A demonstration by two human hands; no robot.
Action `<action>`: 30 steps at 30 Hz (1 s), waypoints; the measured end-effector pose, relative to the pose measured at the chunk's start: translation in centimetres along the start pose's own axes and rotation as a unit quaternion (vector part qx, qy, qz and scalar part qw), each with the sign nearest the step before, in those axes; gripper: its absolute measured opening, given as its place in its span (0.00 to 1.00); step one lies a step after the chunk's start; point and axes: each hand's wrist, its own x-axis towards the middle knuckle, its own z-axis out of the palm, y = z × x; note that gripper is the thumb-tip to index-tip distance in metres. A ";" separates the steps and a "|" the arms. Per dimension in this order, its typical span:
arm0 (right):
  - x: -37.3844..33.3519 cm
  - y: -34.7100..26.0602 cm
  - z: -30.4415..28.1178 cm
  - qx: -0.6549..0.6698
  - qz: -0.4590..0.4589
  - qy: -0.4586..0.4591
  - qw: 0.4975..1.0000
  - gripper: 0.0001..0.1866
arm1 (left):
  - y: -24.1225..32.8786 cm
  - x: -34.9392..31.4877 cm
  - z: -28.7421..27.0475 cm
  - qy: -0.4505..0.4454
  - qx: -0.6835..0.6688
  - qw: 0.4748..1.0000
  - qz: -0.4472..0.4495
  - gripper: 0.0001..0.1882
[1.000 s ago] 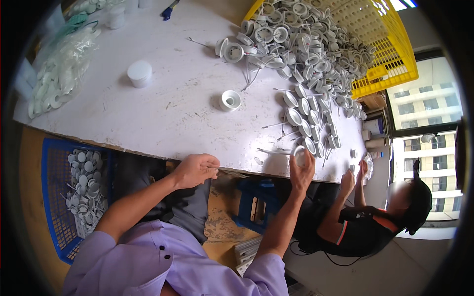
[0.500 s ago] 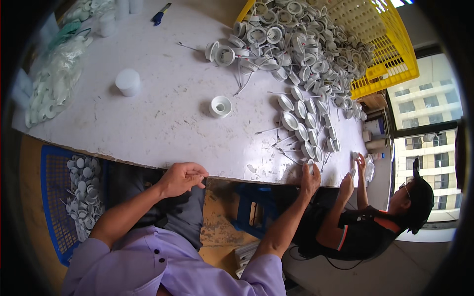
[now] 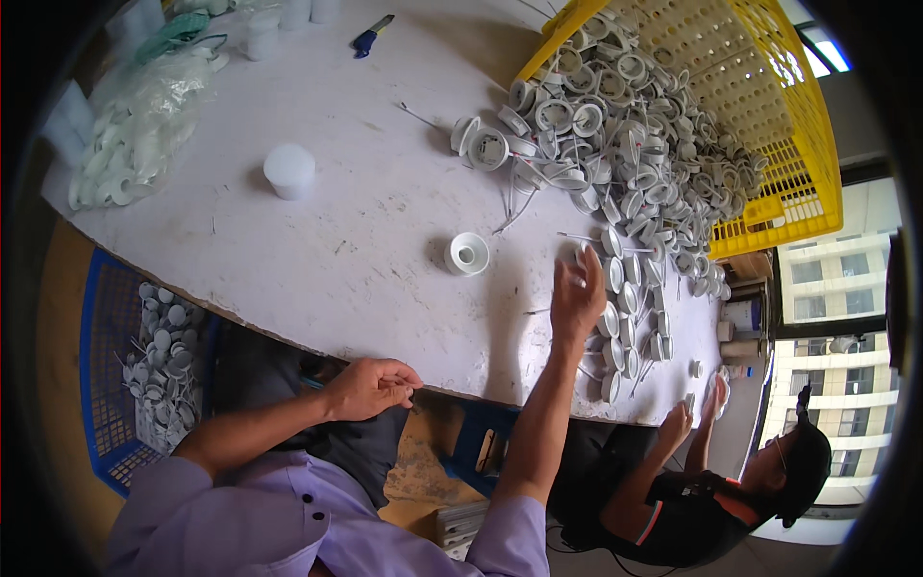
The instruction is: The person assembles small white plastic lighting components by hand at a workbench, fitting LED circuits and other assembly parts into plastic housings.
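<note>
My right hand (image 3: 579, 296) reaches over the table with its fingers curled around a white round housing (image 3: 582, 254), which they partly cover. This housing is at the far left of several similar housings (image 3: 611, 320) that stand on edge in rows, their thin wires trailing out. To the left of that hand, a single white cup-shaped piece (image 3: 467, 255) with a round hole lies face up. My left hand (image 3: 375, 388) hovers at the table's near edge, fingers loosely bent and thumb slightly apart, with nothing visible in it.
A tipped yellow crate (image 3: 769, 216) spills a heap of wired housings (image 3: 625, 125) at the far right. A white cylinder (image 3: 289, 171), a blue knife (image 3: 365, 40) and a plastic bag of white parts (image 3: 144, 125) lie leftward. A blue basket (image 3: 93, 385) stands below; a co-worker (image 3: 711, 490) sits right.
My right hand has moved from the near end of the rows to their far left end and closed around a housing. My left hand stays near the edge. The whole view has shifted.
</note>
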 end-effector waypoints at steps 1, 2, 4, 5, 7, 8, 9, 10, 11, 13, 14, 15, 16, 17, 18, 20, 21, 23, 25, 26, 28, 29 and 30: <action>2.0 -0.3 2.3 -0.084 -0.086 -0.002 0.993 0.29 | -0.1 -0.2 -0.1 0.006 -0.001 1.000 0.001 0.11; 3.7 0.2 4.7 -0.063 -0.100 -0.002 0.993 0.33 | -0.2 -0.5 -0.2 0.009 0.002 1.000 0.000 0.11; 6.5 1.0 7.9 -0.029 -0.079 -0.031 0.996 0.40 | 0.2 -1.3 -0.8 0.015 0.015 1.000 -0.016 0.12; 7.6 1.0 9.0 -0.009 -0.061 -0.028 0.998 0.31 | 0.5 -1.8 -1.1 0.023 0.015 1.000 -0.014 0.12; 9.1 2.1 9.9 -0.027 -0.088 -0.044 0.995 0.20 | 0.9 -2.7 -1.6 0.034 0.016 0.999 -0.012 0.12; 9.3 2.2 9.6 -0.048 -0.091 -0.025 0.994 0.16 | 1.3 -3.1 -1.8 0.041 0.015 0.999 -0.009 0.12; 9.1 1.6 9.0 -0.066 -0.096 -0.007 0.993 0.11 | 1.6 -3.5 -2.0 0.043 0.019 0.999 0.001 0.12; 8.8 1.4 8.2 -0.085 -0.108 -0.009 0.990 0.11 | 1.8 -3.8 -2.2 0.041 0.019 0.999 0.008 0.13; 8.4 1.4 7.2 -0.112 -0.105 0.024 0.988 0.10 | 2.4 -4.1 -2.4 0.045 0.013 0.999 0.009 0.13; 7.0 -0.9 4.1 -0.126 -0.065 0.104 0.984 0.09 | 4.1 -4.3 -2.5 0.037 0.079 0.996 0.023 0.15; 6.1 -2.0 2.4 -0.139 -0.066 0.126 0.980 0.09 | 4.4 -4.2 -2.4 0.042 0.107 0.992 0.059 0.16; 5.0 -3.0 0.4 -0.158 -0.065 0.154 0.973 0.09 | 4.8 -4.0 -2.1 0.038 0.136 0.985 0.097 0.17; 3.7 -3.7 -1.2 -0.188 -0.070 0.179 0.963 0.11 | 5.7 -3.9 -1.5 0.055 0.156 0.978 0.127 0.21; 2.3 -4.5 -2.4 -0.241 -0.167 0.254 0.922 0.11 | 6.2 -3.5 -0.9 0.038 0.157 0.978 0.130 0.21; 0.3 -6.3 -3.4 -0.226 -0.155 0.254 0.928 0.11 | 6.9 -3.2 -0.3 0.112 0.259 0.922 0.265 0.24; -4.4 -10.0 -4.5 -0.178 -0.141 0.241 0.944 0.11 | 7.9 -2.5 1.2 0.176 0.344 0.834 0.395 0.27; -6.7 -12.3 -5.1 -0.162 -0.176 0.191 0.952 0.11 | 8.4 -2.2 1.9 0.205 0.385 0.810 0.392 0.29; -11.2 -16.1 -4.8 -0.111 -0.153 0.156 0.969 0.12 | 8.5 -2.2 2.5 0.228 0.425 0.784 0.390 0.32; -14.6 -17.6 -3.8 -0.044 -0.110 0.141 0.983 0.15 | 7.7 -2.3 2.6 0.252 0.465 0.750 0.397 0.34; -15.8 -17.7 -3.4 -0.040 -0.108 0.145 0.983 0.15 | 7.1 -2.3 2.5 0.255 0.447 0.754 0.409 0.32; -17.6 -18.5 -2.5 -0.021 -0.122 0.145 0.982 0.15 | 6.4 -3.5 2.1 0.267 0.471 0.736 0.405 0.30; -18.1 -18.9 -2.4 -0.012 -0.121 0.139 0.983 0.15 | 6.1 -4.1 1.8 0.279 0.492 0.717 0.407 0.28; -18.2 -19.6 -2.4 0.001 -0.122 0.127 0.984 0.14 | 6.0 -4.6 1.3 0.287 0.485 0.717 0.410 0.24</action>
